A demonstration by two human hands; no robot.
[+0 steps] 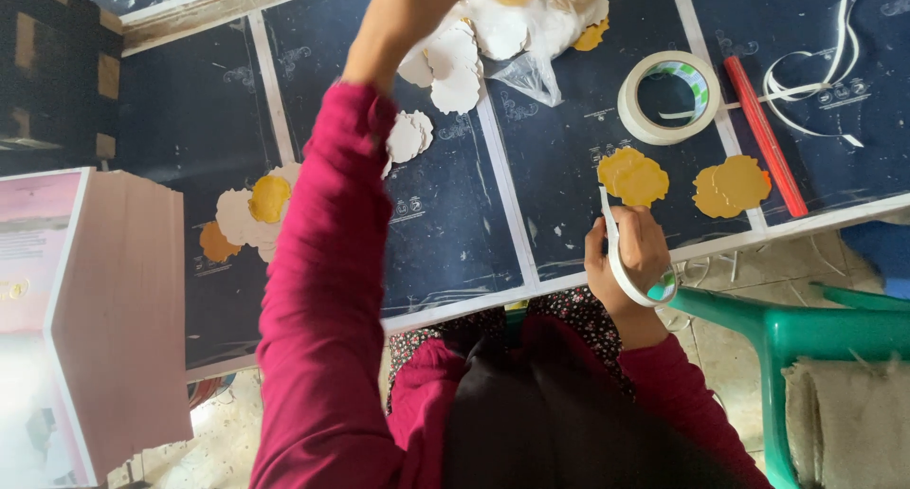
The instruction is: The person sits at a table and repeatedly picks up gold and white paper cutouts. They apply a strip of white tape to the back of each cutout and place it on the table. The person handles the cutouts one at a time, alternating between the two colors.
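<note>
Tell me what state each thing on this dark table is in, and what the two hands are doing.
Left hand: stretched out to the pile of white and gold cutouts.
Right hand: gripping a small tape roll, a strip pulled up from it.
Big tape roll: lying flat, untouched.
Red stick: lying flat beside the big roll.
Gold discs: lying loose near the table edge.
White strips: peeled off, curled.
</note>
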